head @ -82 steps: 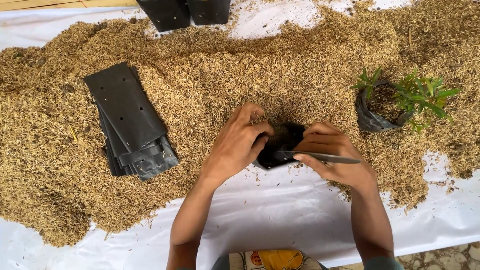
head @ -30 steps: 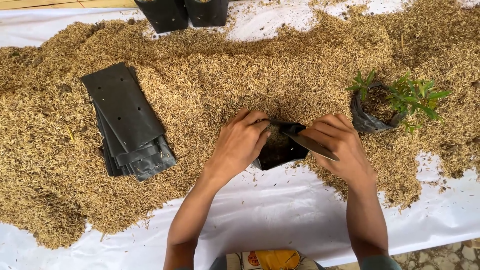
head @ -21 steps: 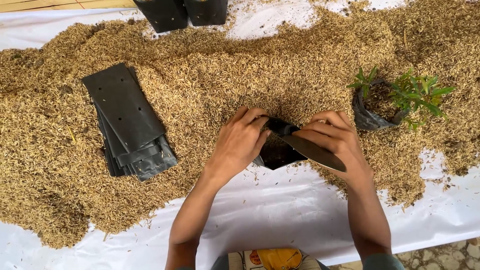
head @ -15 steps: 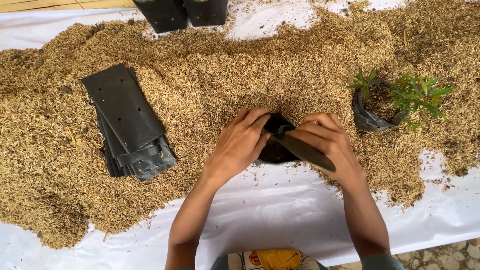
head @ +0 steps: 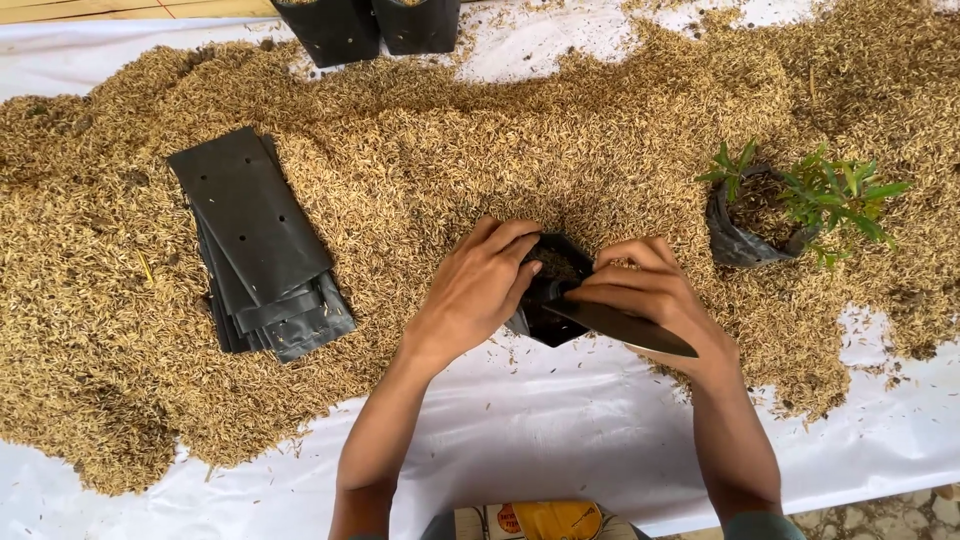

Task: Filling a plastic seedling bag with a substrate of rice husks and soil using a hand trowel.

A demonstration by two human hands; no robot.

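Two hands hold a small black nursery bag open at the edge of a rice-husk heap.

The left hand (head: 478,292) curls around the black grow bag (head: 548,300) at centre frame, steadying its mouth; the right hand (head: 640,296) pinches the rim, a dark blade-like tool (head: 625,328) under its fingers. Rice husks (head: 420,150) cover the white sheet (head: 540,430); flat empty bags (head: 255,240) left, potted seedling (head: 790,205) right.

Two black bags (head: 370,25) cut off at top edge; bag (head: 545,310) btm hidden by hands.
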